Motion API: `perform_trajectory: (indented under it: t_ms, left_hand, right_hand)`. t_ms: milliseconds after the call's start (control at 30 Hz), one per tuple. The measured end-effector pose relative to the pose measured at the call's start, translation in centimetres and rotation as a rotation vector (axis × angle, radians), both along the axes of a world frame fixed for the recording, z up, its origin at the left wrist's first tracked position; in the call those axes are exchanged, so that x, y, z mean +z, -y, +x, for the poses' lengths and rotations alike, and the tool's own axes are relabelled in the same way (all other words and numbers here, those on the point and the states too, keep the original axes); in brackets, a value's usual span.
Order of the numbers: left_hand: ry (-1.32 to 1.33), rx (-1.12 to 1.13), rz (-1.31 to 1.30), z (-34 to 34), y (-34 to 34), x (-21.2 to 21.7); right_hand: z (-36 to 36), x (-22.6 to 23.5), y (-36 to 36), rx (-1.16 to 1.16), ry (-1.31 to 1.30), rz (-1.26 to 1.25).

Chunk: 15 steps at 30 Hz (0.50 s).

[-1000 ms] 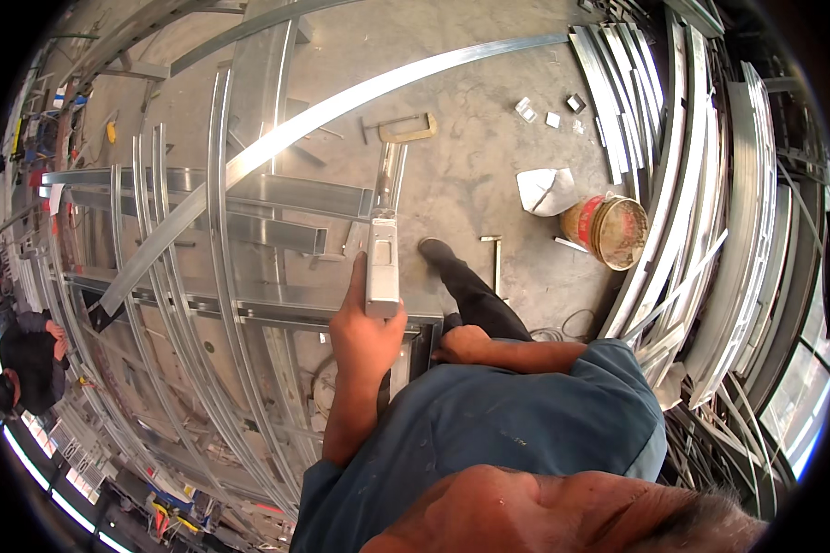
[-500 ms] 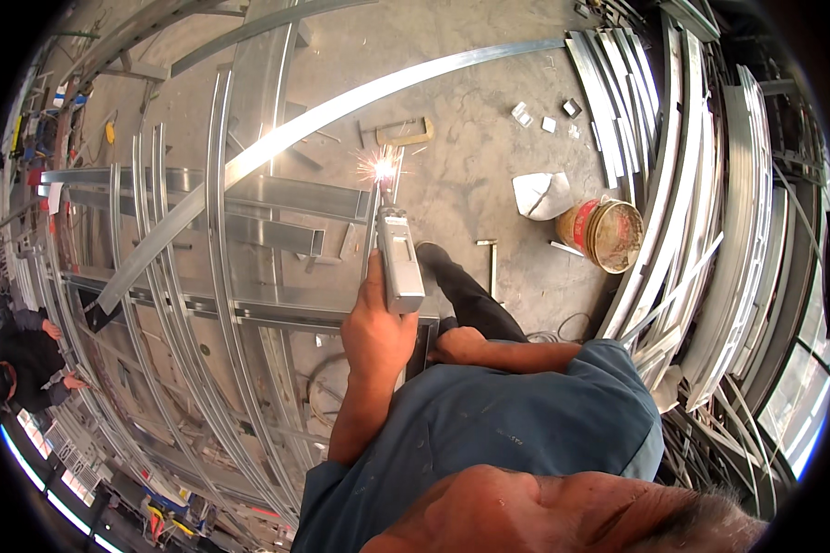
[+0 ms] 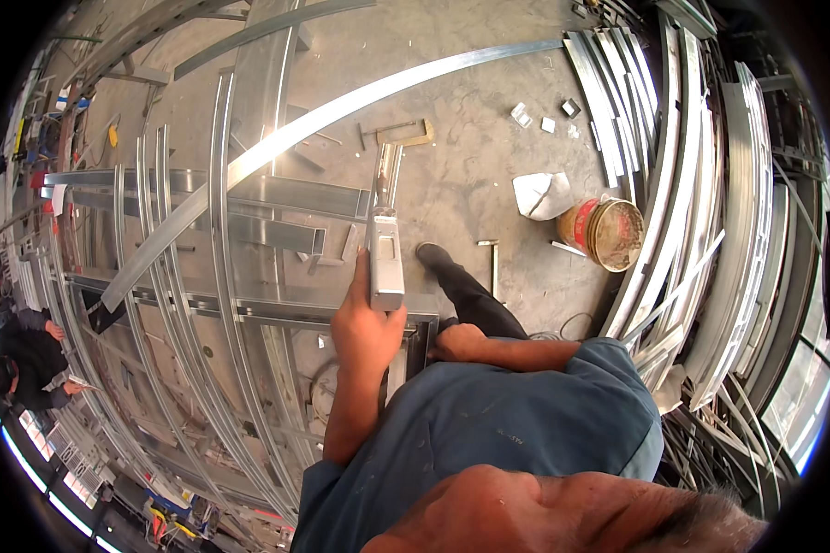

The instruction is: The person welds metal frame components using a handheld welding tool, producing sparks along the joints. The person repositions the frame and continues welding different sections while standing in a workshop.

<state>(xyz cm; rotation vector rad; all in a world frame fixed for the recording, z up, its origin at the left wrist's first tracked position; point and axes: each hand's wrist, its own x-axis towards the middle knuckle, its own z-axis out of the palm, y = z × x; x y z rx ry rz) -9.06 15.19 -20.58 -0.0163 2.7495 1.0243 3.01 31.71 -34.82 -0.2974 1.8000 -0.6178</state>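
Observation:
In my left hand [image 3: 367,324] is a grey, boxy handheld welding gun [image 3: 387,263], its narrow nozzle pointing away from me. The nozzle tip is at the end of a slim metal profile [image 3: 395,170]; no sparks show there. My right hand [image 3: 459,343] is closed close to my body, beside the corner of a metal frame [image 3: 426,324]. What its fingers hold, if anything, is hidden. A clamp-like tool with a yellowish bar [image 3: 413,135] lies on the floor just beyond the nozzle.
Long metal profiles [image 3: 221,184] cross the frame on my left, with a bright flat strip [image 3: 341,106] slanting over them. To my right stand a dirty bucket [image 3: 615,235] and stacked metal lengths [image 3: 678,184]. A hammer [image 3: 493,267] lies nearer. Another person [image 3: 32,364] works at far left.
The bright sparks at the nozzle have gone out. My left hand and the welding gun have shifted slightly left and toward me. My right hand has stayed in place.

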Motion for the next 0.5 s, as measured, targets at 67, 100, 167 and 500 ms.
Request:
perform_trajectory:
  t_ms: [67, 100, 167, 500]
  left_hand:
    - [-0.007, -0.005, -0.023, -0.1, -0.7, 0.0]
    - [-0.018, -0.006, -0.023, -0.1, -1.0, -0.1]
    - [-0.029, -0.011, -0.028, -0.1, -1.4, -0.2]
    - [-0.024, -0.08, -0.105, 0.2, -2.4, -0.1]
  right_hand:
    - [0.1, -0.1, -0.1, -0.008, -0.001, -0.004]
    - [0.1, 0.0, -0.1, -0.017, 0.0, -0.002]
    - [0.0, 0.1, -0.1, -0.025, 0.006, 0.002]
    - [0.4, -0.6, -0.1, -0.009, -0.006, -0.011]
